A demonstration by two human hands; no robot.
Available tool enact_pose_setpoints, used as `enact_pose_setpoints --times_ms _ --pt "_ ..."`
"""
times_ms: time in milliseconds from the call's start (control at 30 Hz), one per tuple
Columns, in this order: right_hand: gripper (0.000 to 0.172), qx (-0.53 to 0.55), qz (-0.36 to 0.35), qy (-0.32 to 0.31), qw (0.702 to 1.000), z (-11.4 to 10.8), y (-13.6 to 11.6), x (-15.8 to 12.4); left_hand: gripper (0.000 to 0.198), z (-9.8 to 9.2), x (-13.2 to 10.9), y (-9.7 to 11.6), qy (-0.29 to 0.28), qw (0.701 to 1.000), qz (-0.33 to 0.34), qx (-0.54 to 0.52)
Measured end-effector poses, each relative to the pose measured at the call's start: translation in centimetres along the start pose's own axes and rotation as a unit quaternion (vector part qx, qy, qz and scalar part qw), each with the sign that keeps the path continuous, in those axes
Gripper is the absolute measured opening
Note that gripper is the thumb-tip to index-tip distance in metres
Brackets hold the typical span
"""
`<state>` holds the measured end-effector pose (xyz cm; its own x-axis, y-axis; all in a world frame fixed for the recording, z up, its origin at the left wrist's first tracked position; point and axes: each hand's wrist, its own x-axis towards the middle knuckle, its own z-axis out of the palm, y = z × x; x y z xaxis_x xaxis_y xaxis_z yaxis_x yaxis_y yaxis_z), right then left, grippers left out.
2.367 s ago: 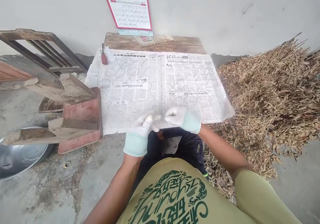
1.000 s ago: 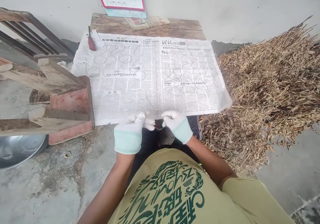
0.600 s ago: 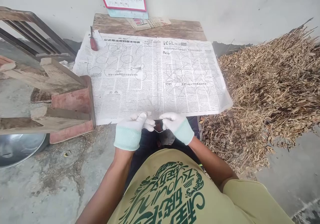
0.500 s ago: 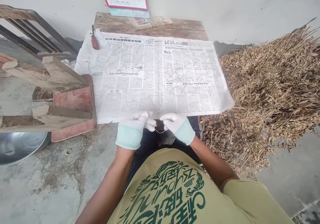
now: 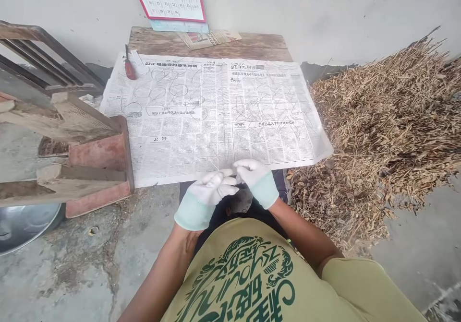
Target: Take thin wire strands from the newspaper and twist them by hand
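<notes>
Both gloved hands meet at the near edge of the newspaper covering the counter, left hand and right hand each pinched closed on a thin wire, barely visible, held between fingertips for fine control.

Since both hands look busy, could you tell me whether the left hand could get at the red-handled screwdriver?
Probably yes: the left hand faces only flat newspaper before the screwdriver, though it lies far off.

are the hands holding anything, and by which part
Both gloved hands, left and right, pinch something thin between their fingertips; it is too small to identify.
</notes>
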<state>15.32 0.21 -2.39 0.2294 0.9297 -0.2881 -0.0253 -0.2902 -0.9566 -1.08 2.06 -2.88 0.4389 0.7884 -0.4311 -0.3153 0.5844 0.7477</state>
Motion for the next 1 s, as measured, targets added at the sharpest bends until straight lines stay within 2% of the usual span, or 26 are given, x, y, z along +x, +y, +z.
enact_pose_setpoints --times_ms 167,300,433,633,733,867,1000 --pt "0.022 -0.023 -0.008 -0.039 0.999 0.1 -0.8 -0.4 0.037 0.1 -0.1 -0.3 -0.018 0.999 0.010 -0.039" --pt "0.023 -0.055 -0.036 -0.041 0.997 0.1 -0.8 -0.2 0.030 0.6 -0.4 0.0 -0.048 0.994 -0.002 -0.098" --pt "0.024 -0.110 -0.049 -0.066 0.991 0.0 -0.5 0.3 0.029 0.7 -0.6 -0.1 -0.051 0.995 0.008 -0.086" --pt "0.030 -0.186 -0.164 -0.088 0.965 -0.4 -0.4 -0.3 0.034 0.1 -0.4 -0.5 -0.057 0.998 0.009 -0.036" --pt "0.033 -0.236 -0.194 -0.100 0.947 -0.7 -0.6 -0.7 0.034 -0.3 -0.3 -1.0 -0.063 0.997 0.005 -0.037" --pt "0.031 -0.246 -0.199 -0.100 0.943 -0.7 -0.6 -0.7 0.032 -0.7 -0.1 -1.5 -0.062 0.996 0.008 -0.058" --pt "0.025 -0.172 -0.144 -0.071 0.972 -0.9 -0.8 -0.9 0.032 -0.9 0.1 -1.5 -0.052 0.997 0.033 -0.035"
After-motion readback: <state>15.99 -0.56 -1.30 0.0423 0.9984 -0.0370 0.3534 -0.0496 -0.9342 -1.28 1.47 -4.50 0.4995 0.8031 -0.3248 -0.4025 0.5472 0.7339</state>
